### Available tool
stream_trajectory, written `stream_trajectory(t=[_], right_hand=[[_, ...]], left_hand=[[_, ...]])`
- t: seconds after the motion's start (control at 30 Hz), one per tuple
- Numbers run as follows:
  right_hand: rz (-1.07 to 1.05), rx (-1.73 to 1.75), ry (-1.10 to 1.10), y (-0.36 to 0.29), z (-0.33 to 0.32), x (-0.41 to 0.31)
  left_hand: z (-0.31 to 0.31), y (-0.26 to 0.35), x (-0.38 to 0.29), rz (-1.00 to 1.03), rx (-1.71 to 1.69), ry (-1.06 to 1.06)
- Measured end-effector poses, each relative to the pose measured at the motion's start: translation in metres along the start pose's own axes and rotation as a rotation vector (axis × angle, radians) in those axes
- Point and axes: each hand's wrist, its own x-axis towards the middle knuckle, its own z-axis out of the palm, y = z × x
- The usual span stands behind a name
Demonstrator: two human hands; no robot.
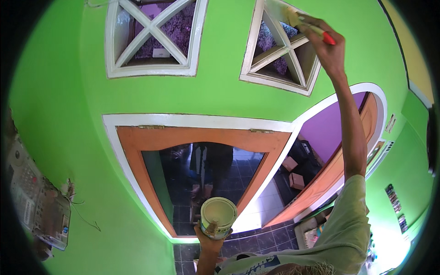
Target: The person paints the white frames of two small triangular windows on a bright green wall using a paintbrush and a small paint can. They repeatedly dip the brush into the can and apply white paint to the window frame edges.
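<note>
My right hand, raised at the upper right, grips a paintbrush with a red-tipped handle. Its bristles meet the upper inner edge of a square vent frame with crossed bars, whose paint looks cream. Low in the middle, my left hand holds an open paint can from below. Pale paint shows inside the can, and a brownish smear runs down its side. A second crossed-bar vent frame, glossy white, is set in the green wall to the left.
Below the vents is an orange-brown door with a dark glass panel and white frame. An arched doorway stands right, boxes and a black bag beyond it. An electrical meter panel and loose wires are at left.
</note>
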Motion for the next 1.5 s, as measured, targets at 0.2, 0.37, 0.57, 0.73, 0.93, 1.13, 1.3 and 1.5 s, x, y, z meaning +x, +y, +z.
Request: stream_trajectory(t=[0.2, 0.37, 0.57, 0.73, 0.93, 1.13, 1.3, 1.5], right_hand=[[0.201, -0.016, -0.086, -0.004, -0.009, -0.006], [0.018, -0.041, -0.075, 0.006, -0.003, 0.000], [0.081, 0.002, -0.035, 0.002, -0.011, 0.004], [-0.032, -0.110, -0.129, 0.019, -0.012, 0.011], [0.219, -0.075, -0.106, -0.001, -0.019, 0.016], [0.045, -0.086, -0.309, 0.012, -0.026, 0.021], [0.111, 0.009, -0.136, 0.004, -0.018, 0.028], [0.041, -0.094, -0.333, 0.013, -0.035, 0.022]], left_hand=[[0.003, 0.003, -0.008, 0.024, -0.068, -0.107], [0.026, -0.003, -0.022, 0.267, 0.330, -0.114], [0.012, -0.002, -0.019, 0.133, 0.123, 0.020], [0.018, -0.004, -0.021, 0.215, 0.225, -0.031], [0.007, -0.004, -0.016, 0.094, 0.036, -0.119], [0.037, -0.010, -0.026, 0.193, 0.165, -0.059], [0.039, -0.012, -0.027, 0.318, 0.454, -0.004], [0.026, -0.007, -0.024, 0.222, 0.250, -0.090]])
